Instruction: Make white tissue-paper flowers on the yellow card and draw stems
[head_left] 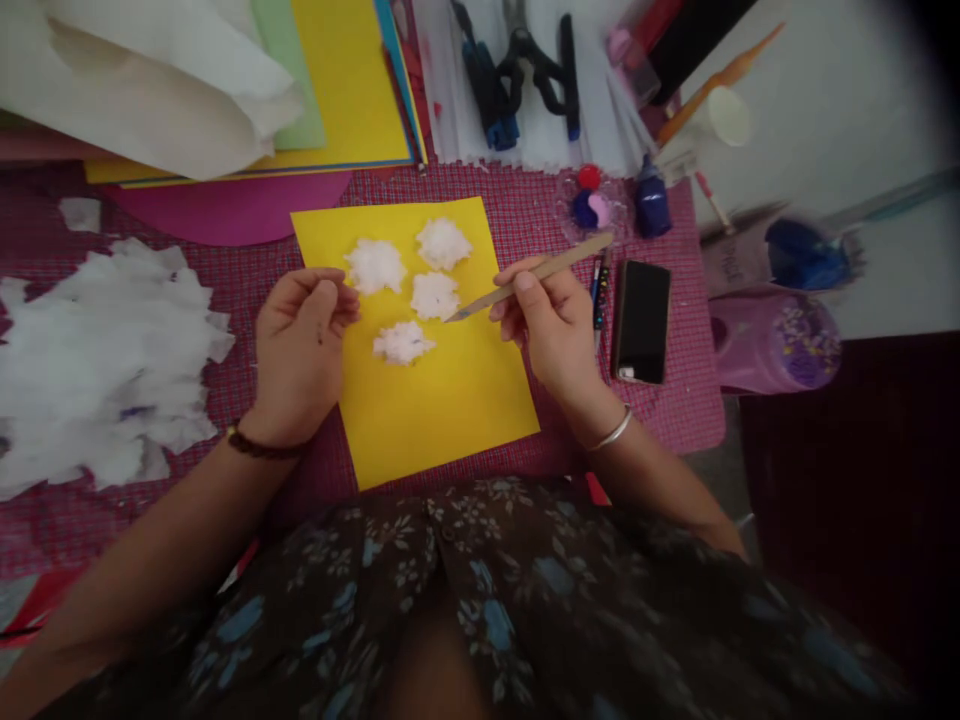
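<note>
A yellow sheet (435, 410) lies on the checked tablecloth, with several fluffy white tufts (403, 342) on its upper part. My right hand (551, 325) holds a thin wooden stick (562, 262) over the sheet's right edge. The stick's pointed tip is beside the lower right tuft (435, 296). At the sheet's left edge is my left hand (301, 350), fingers curled and thumb against the fingertips, near the upper left tuft (376, 265). What those fingers hold, if anything, is too small to make out.
White torn pieces (112, 360) are heaped at the left. A black phone (642, 322), pens and a dark blue bottle (652, 200) sit at the right, near a small paint palette (562, 210). Black-handled tools (521, 75) and stacked coloured paper (352, 80) lie at the back.
</note>
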